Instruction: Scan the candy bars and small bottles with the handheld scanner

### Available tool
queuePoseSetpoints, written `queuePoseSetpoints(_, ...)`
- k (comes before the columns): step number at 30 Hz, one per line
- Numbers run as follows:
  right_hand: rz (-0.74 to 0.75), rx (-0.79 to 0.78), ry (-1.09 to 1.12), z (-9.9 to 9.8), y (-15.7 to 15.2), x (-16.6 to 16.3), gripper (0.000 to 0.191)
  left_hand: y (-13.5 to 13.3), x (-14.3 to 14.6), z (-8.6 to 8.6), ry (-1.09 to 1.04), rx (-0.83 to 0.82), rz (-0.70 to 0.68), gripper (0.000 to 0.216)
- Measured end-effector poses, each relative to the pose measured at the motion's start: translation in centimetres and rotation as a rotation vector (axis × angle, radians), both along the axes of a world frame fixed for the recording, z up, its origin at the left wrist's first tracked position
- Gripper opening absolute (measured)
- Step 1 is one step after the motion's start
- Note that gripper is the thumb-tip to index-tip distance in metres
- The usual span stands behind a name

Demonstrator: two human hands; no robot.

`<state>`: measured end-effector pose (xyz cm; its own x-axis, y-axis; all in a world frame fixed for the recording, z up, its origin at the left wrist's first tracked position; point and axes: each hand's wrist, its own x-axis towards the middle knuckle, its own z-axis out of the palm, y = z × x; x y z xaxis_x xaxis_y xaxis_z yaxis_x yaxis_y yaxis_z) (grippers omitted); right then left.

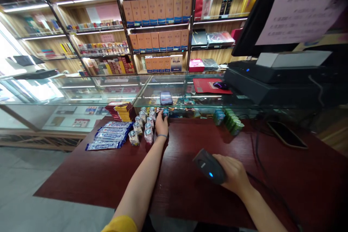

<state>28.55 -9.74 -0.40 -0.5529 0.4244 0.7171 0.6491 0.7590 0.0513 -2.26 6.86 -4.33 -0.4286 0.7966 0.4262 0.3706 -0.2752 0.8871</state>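
Observation:
My right hand [231,174] grips a black barcode scanner [208,165] with a blue light, held low over the dark red counter [190,174]. My left hand [162,123] reaches forward to the back of the counter and closes on a small blue-topped jar [165,112]. Just left of that hand stands a cluster of several small clear jars with silver lids [144,125].
Blue packets [110,136] and red-and-yellow bars [121,111] lie at the counter's left. Green tubs [232,121] stand to the right. A phone [286,134], cables, a black register [272,79] and monitor sit at right. A glass case [108,90] and stocked shelves rise behind.

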Motion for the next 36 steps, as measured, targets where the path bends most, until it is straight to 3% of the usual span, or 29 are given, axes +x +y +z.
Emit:
queuePoseSetpoints(5,-0.062,0.059,0.004,0.1,0.3,0.3,0.039,-1.0,0.1,0.7,0.054,0.103,0.046,0.051)
queuePoseSetpoints(11,-0.252,0.078,0.092,1.0,0.7,1.9,0.030,-2.8,1.5,2.9,0.232,0.278,0.058,0.040)
queuePoseSetpoints(14,-0.353,0.066,0.147,1.3,0.6,3.1,0.028,-3.3,3.7,4.1,0.248,0.311,-0.011,0.038)
queuePoseSetpoints(17,-0.474,0.074,0.204,1.3,0.6,4.4,0.027,-3.2,7.1,4.6,0.244,0.281,-0.178,0.039)
queuePoseSetpoints(21,-0.620,0.097,0.252,1.4,0.5,6.0,0.022,-2.4,12.4,3.8,0.200,0.194,-0.441,0.045)
queuePoseSetpoints(24,-0.701,0.135,0.256,1.7,0.5,7.0,0.021,-1.3,16.5,2.8,0.152,0.133,-0.544,0.049)
queuePoseSetpoints(30,-0.814,0.208,0.319,1.8,0.6,8.4,0.022,1.3,22.5,1.3,0.073,0.080,-0.568,0.056)
queuePoseSetpoints(36,-0.873,0.154,0.339,1.0,0.7,9.0,0.022,2.9,24.0,0.4,0.132,0.070,-0.542,0.050)
